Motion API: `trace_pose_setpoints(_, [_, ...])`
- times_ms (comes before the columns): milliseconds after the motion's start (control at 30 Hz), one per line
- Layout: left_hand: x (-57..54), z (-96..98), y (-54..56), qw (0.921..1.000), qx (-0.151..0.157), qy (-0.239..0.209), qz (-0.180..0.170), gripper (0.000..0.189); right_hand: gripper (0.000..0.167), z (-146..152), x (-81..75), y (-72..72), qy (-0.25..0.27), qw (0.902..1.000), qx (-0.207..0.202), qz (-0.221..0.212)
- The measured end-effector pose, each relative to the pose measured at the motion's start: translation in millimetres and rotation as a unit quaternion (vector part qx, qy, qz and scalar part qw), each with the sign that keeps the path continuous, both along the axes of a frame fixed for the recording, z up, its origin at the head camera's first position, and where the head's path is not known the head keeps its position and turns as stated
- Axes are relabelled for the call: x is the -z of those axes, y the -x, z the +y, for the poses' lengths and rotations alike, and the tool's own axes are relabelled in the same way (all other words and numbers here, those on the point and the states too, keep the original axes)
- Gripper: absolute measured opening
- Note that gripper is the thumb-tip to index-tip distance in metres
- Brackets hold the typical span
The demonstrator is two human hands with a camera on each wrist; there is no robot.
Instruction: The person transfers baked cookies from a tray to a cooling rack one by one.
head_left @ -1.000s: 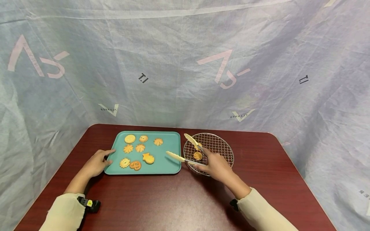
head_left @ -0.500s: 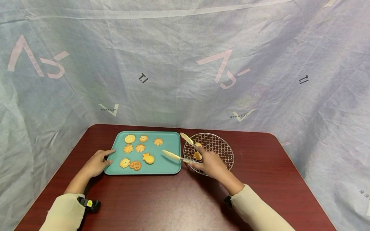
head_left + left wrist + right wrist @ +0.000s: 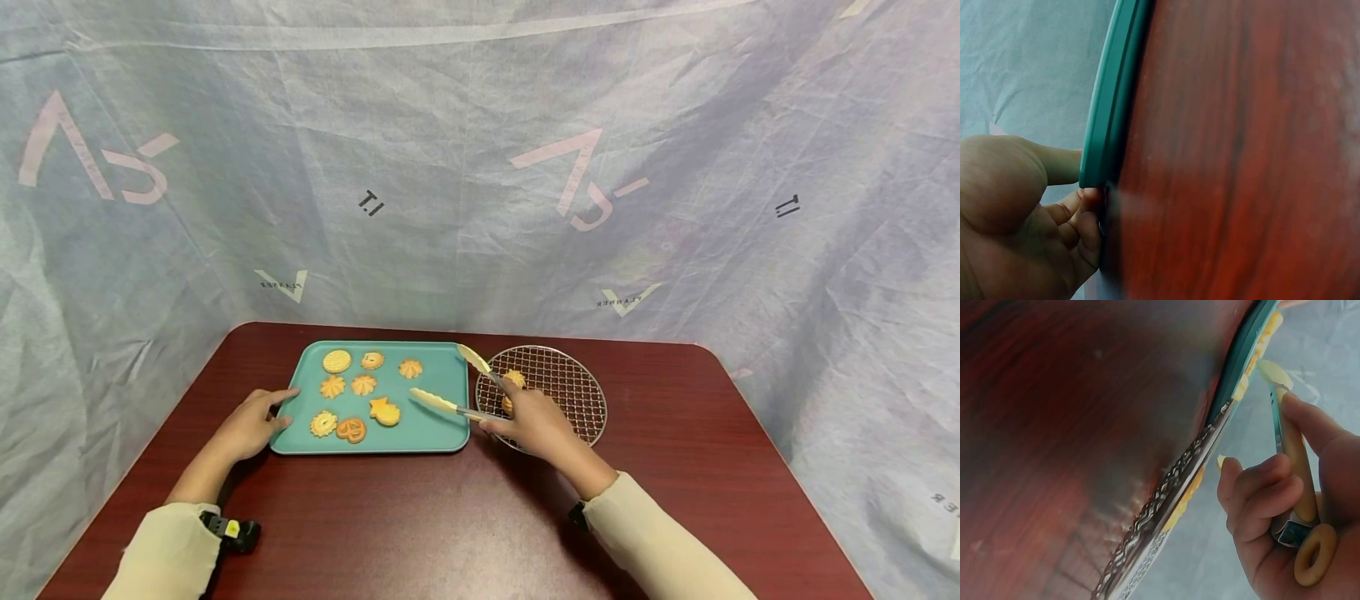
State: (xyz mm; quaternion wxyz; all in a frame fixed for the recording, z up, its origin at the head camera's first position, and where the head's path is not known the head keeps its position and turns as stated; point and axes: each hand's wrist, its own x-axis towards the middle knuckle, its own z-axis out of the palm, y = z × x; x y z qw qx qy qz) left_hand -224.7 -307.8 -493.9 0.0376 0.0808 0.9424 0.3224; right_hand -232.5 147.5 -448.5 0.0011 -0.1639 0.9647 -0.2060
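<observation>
My left hand (image 3: 247, 427) pinches the left edge of a teal tray (image 3: 442, 440). In the left wrist view the thumb lies over the rim (image 3: 1102, 131) and curled fingers sit below it. Several golden cookies, among them a pretzel-shaped cookie (image 3: 352, 430) and a flower-shaped cookie (image 3: 410, 368), lie spread on the tray. My right hand (image 3: 543, 425) grips a pair of tongs (image 3: 437, 401) with cream-coloured tips. The tips stand wide apart over the tray's right part, nothing between them. In the right wrist view the handle (image 3: 1297, 469) runs across the palm.
Right of the tray stands a round wire rack (image 3: 570, 379). A cookie (image 3: 514, 378) lies on it, and another is partly hidden by the right hand. The dark red table (image 3: 420, 517) backs onto a hanging grey cloth (image 3: 450, 250).
My right hand has moved left with the tongs, so both tips now reach over the tray, and the hand covers more of one cookie on the rack. The left hand stays at the tray's edge.
</observation>
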Motion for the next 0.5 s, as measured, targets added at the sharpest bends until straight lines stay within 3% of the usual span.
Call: trace_pose_setpoints(500, [-0.2, 0.9, -0.7, 1.0000, 0.001, 0.000, 0.007, 0.051, 0.079, -15.3, 1.7, 6.2, -0.019, 0.9997, -0.014, 0.011])
